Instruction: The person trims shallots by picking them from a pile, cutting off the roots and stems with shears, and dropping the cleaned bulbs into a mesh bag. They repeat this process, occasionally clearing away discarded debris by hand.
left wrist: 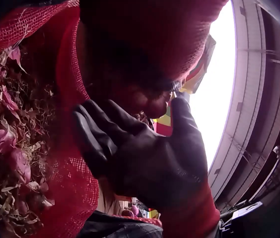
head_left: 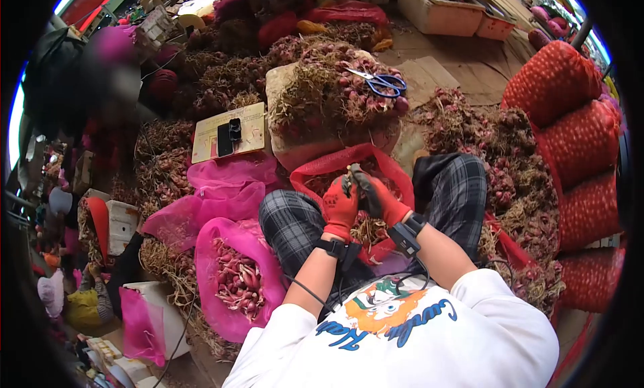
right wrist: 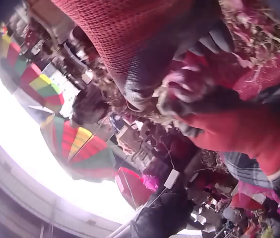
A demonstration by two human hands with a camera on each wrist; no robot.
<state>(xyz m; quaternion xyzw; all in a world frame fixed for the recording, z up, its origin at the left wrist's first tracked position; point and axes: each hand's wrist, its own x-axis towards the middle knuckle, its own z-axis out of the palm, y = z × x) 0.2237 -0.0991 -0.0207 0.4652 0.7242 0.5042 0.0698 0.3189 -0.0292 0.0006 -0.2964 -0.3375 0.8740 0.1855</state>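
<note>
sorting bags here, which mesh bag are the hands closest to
The open red bag between the plaid knees; the pink bags lie farther left, the full red sacks farther right.

Bulb (right wrist: pixel 188 83) blurred, shirt (head_left: pixel 402 338) cropped below

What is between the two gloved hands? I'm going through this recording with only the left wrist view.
Observer: The right wrist view shows a pinkish bulb, somewhat blurred, between the left hand and the right hand.
Operator: Is there a cutting tool nearby?
Observer: Yes, the head view shows blue-handled scissors lying on the heap of bulbs in front of the person.
Operator: What is beside the person's left leg?
Observer: An open pink mesh bag with reddish bulbs in it.
</note>
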